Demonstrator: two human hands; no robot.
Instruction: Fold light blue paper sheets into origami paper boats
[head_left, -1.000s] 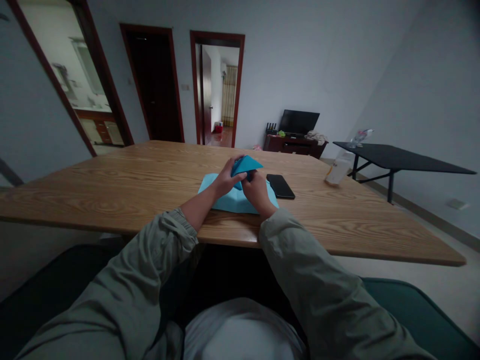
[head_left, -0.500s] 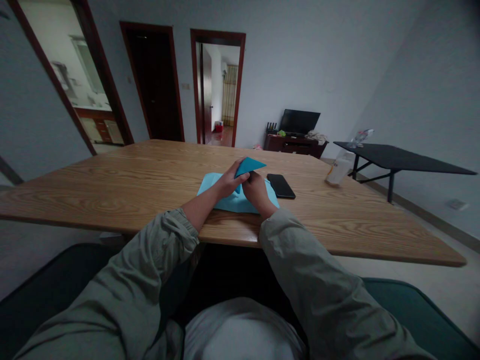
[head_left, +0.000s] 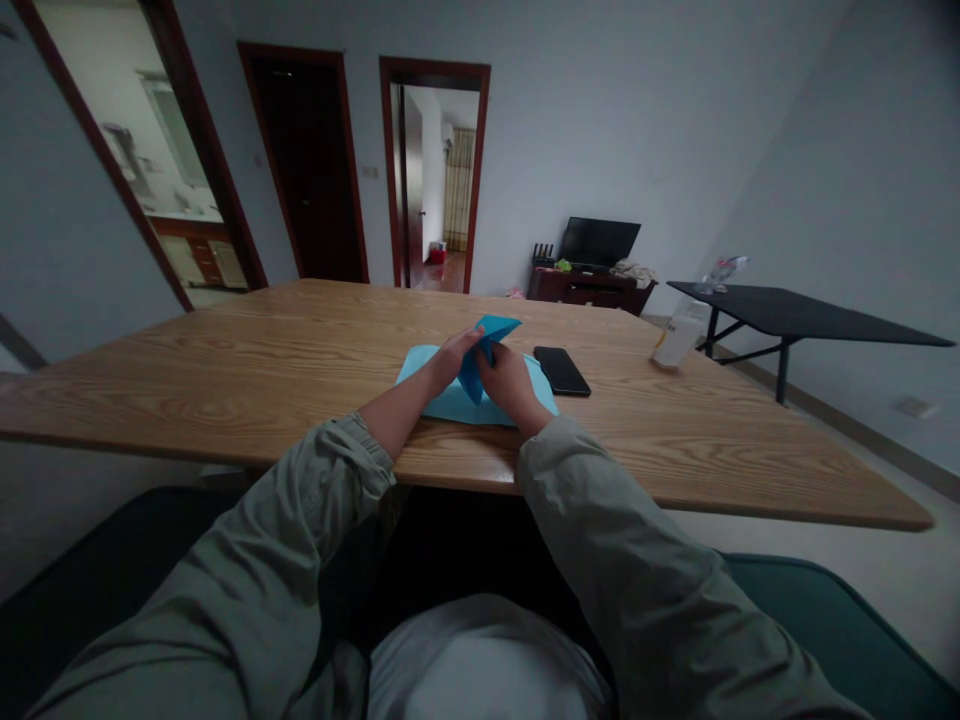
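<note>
A folded piece of bright blue paper [head_left: 495, 327] is held up between my two hands, with one pointed flap to the right and another part hanging down. My left hand [head_left: 455, 356] is closed on its left side. From the right, my right hand [head_left: 511, 378] grips the paper near its middle fold, and its fingertips are partly hidden by the paper. Below both hands a light blue sheet [head_left: 480, 410] lies flat on the wooden table [head_left: 300, 360]. A black phone [head_left: 562, 371] lies on the table just right of the sheet.
A clear plastic cup [head_left: 677, 340] stands toward the table's right edge. Behind it is a black folding table [head_left: 802, 312] with a crumpled plastic item on top. A monitor [head_left: 600, 243] stands on a dark cabinet by the far wall. Green chairs flank me.
The folded paper has turned and shifted slightly left, so more of its hanging part now shows between my hands. My left hand has moved a little lower and left around it.
</note>
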